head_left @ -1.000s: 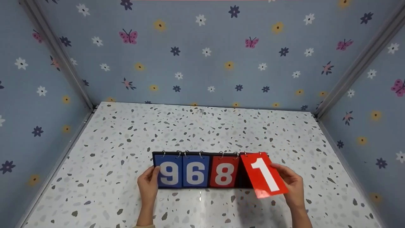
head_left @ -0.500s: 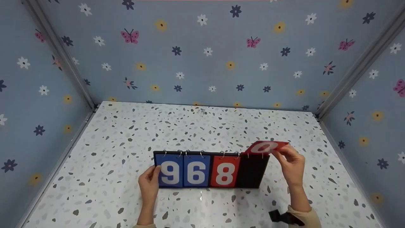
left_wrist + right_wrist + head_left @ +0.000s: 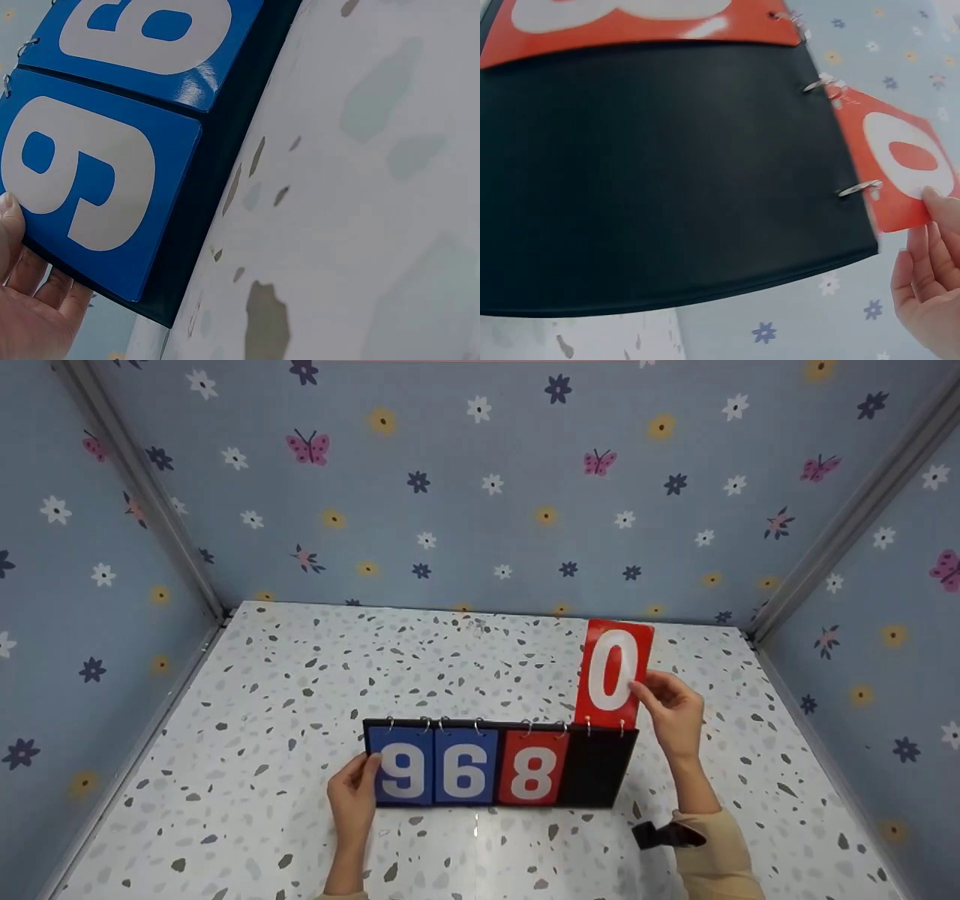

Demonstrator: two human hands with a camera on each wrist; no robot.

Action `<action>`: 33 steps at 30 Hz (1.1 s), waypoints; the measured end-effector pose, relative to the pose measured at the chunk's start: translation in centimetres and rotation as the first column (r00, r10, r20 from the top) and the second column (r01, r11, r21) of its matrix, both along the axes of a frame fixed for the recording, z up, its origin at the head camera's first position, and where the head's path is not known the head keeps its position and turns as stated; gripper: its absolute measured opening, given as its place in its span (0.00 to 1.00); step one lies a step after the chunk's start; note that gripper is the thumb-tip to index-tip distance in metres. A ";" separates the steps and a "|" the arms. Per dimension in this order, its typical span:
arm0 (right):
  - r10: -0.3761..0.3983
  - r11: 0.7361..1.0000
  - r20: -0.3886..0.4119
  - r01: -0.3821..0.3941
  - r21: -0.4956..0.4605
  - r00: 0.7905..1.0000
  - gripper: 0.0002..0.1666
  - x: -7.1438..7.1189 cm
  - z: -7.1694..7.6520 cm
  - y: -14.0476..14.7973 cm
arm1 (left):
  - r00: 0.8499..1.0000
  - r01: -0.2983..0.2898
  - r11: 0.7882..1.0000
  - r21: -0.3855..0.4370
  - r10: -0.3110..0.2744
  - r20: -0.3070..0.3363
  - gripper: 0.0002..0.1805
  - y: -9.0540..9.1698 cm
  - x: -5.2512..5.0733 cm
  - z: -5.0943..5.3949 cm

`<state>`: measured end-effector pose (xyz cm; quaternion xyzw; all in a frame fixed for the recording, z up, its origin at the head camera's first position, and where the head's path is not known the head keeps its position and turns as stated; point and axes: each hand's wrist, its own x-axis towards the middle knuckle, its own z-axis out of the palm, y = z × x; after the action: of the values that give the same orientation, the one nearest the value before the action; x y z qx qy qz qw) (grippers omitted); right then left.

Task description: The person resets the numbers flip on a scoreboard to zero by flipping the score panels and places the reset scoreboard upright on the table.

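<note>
A black flip scoreboard (image 3: 592, 769) stands on the speckled table, showing blue 9 and 6 cards and a red 8 card (image 3: 530, 765). Its rightmost section is bare black. Above that section, a red 0 card (image 3: 600, 641) is flipped up on its two metal rings. My right hand (image 3: 675, 712) pinches the right edge of this card, thumb on its face; the right wrist view shows the same right hand (image 3: 934, 285). At the board's left edge, my left hand (image 3: 352, 787) grips it, thumb in front beside the blue 9 card (image 3: 112, 172).
The white speckled table (image 3: 300, 682) stretches around the board. Blue floral panels (image 3: 480, 495) enclose the back and both sides, with grey metal posts at the corners. A black strap (image 3: 667, 835) is on the right sleeve.
My right hand has lifted the rightmost red card from in front of the board up and over the rings, so 0 replaces the 1 in view. My left hand keeps its place.
</note>
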<state>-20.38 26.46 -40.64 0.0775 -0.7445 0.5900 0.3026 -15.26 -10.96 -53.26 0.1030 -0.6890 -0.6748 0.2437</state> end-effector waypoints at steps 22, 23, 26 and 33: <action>-0.017 0.993 0.103 0.005 0.117 0.995 0.09 -1.2 -4.6 2.2 | 1.000 -0.005 1.000 -0.029 0.004 -0.008 0.09 0.5 0.8 1.9; -0.053 0.989 0.110 0.037 0.141 0.993 0.09 -0.2 -3.5 1.5 | 1.000 -0.005 1.000 -0.026 0.005 -0.007 0.09 0.5 0.8 1.9; -0.075 0.991 0.049 0.069 0.115 0.996 0.06 1.8 -1.9 0.3 | 1.000 -0.009 1.000 -0.030 0.009 0.000 0.09 0.5 0.8 1.9; -0.062 0.997 -0.057 0.064 0.031 0.996 0.06 5.0 -1.2 -1.7 | 1.000 -0.001 0.999 -0.036 0.001 -0.006 0.09 0.4 0.8 2.0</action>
<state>-15.35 24.72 -41.79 0.0754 -0.7474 0.5655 0.3406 -14.44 -10.53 -51.31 0.0967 -0.7003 -0.6624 0.2481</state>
